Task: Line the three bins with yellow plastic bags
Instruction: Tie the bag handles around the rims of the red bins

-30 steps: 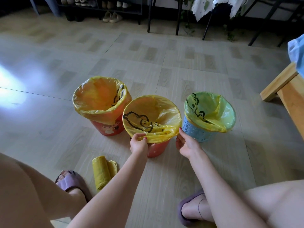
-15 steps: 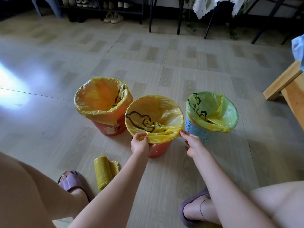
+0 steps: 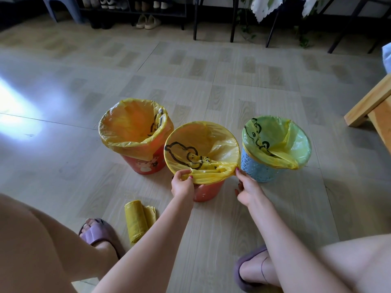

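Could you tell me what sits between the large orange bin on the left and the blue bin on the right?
In the head view, the middle orange bin stands between them, its yellow bag held at the rim by both hands.

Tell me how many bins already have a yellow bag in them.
3: the left orange bin, the blue bin on the right, and the middle bin, whose bag both hands are fitting.

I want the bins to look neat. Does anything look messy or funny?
A little. The middle bin's bag is bunched at the near rim, where the left hand pinches it. A roll of bags lies on the floor.
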